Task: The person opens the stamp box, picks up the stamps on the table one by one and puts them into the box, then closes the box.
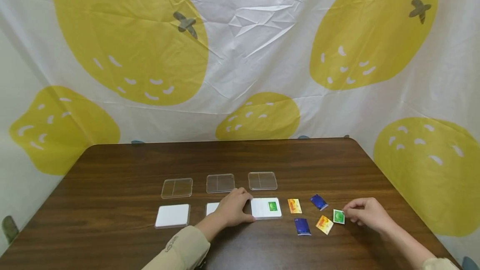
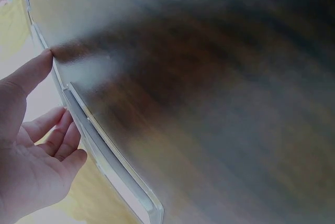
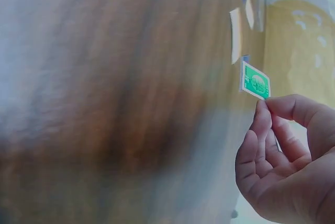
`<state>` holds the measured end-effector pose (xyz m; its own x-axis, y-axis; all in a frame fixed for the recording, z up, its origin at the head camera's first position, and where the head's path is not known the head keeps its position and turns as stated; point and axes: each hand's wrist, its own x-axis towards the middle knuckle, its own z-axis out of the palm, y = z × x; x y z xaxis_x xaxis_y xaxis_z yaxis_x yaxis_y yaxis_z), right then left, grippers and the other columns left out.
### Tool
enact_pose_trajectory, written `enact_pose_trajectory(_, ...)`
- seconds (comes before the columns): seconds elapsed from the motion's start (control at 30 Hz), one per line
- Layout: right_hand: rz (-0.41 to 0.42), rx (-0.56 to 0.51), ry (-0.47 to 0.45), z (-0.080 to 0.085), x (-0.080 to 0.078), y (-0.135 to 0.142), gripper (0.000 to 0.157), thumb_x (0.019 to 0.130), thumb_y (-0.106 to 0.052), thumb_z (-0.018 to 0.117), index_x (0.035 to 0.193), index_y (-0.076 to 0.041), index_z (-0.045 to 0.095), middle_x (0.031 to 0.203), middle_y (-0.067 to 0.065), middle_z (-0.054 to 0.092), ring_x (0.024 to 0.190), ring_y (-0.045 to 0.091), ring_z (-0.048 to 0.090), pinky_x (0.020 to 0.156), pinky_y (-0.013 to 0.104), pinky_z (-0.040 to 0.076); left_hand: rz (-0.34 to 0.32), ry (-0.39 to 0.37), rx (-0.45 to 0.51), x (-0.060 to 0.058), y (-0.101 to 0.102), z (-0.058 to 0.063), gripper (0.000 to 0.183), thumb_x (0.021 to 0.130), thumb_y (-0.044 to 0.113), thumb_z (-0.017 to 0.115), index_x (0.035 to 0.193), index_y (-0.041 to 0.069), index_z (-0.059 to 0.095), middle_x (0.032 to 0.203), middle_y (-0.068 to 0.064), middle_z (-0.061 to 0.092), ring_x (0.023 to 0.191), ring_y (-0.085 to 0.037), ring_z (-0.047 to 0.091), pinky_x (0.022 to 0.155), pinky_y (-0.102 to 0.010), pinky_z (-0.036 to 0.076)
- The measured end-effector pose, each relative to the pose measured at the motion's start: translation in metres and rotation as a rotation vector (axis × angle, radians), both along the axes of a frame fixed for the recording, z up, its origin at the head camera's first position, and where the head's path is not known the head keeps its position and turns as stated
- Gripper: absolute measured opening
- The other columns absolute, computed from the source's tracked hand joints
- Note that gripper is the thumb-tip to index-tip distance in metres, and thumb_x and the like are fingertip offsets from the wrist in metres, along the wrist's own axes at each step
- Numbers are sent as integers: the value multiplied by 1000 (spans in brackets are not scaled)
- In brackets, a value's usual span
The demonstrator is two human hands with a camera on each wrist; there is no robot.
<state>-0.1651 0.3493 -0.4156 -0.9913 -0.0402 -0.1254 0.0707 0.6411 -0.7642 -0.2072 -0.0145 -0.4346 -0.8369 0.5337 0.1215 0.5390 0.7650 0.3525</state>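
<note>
Three white-filled cases, left hand gripping the rightmost case, one green stamp on it, three lids farther back, to its right two blue stamps, two orange stamps, right hand pinching second green stamp

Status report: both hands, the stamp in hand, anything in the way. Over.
Left hand holding rightmost white box. Right hand pinching green stamp. Orange stamps and blue stamps between it and that box.
</note>
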Motion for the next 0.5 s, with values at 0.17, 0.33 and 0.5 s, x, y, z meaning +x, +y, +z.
enact_pose_trajectory(0.17, 56, -39, 10, 7, -6, -9, 23, 81, -9, 63, 89, 13, 63, 65, 2, 59, 56, 4, 51, 51, 23, 45, -3, 5, -1, 0, 0, 0, 53, 67, 36, 77, 107, 5, 63, 97, -2, 56, 91, -18, 51, 75, -29, 46)
enact_pose_trajectory(0.33, 105, -74, 17, 12, -14, -26, 24, 82, -10, 64, 90, 13, 63, 68, 3, 62, 58, 5, 52, 53, 24, 46, -3, 5, 0, 0, 0, 0, 53, 67, 36, 77, 107, 5, 63, 96, -2, 56, 90, -17, 51, 75, -29, 45)
enact_pose_trajectory(0.5, 152, -88, 30, 15, -20, -49, 20, 81, -9, 63, 87, 10, 65, 68, 7, 61, 57, 6, 52, 51, 24, 47, -4, 4, -3, 0, 0, 0, 52, 68, 36, 77, 107, 5, 63, 96, -2, 56, 91, -17, 51, 75, -29, 46)
